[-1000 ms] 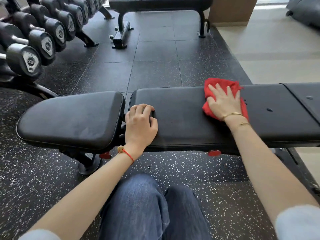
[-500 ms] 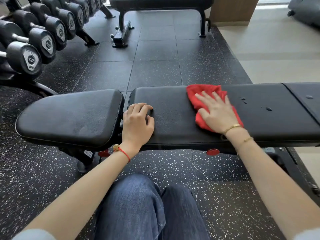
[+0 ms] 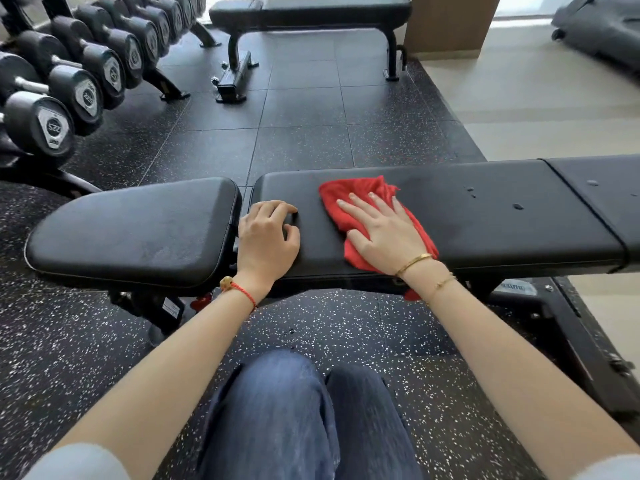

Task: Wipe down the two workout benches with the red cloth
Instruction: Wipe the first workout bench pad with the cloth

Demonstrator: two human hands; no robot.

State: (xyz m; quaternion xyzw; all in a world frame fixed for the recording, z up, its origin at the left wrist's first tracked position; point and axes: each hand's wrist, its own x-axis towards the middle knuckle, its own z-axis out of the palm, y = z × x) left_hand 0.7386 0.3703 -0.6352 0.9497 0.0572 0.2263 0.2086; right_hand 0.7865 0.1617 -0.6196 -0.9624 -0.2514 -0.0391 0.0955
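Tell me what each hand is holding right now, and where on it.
Nothing is gripped. The right hand presses flat on the middle of the red cloth; the left hand rests, fingers curled, on the bench pad.

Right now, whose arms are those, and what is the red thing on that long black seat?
There is no machine here. A person wears a camera on their head, so you look down at their own arms and blue-trousered knees. The long black seat is a workout bench in a gym. The right hand lies flat, fingers straight, on a red cloth, pressing it on the bench to wipe it. The left hand rests on the bench with curled fingers and has no grip on anything. A few wet drops sit further right. Behind are a second bench and dumbbells.
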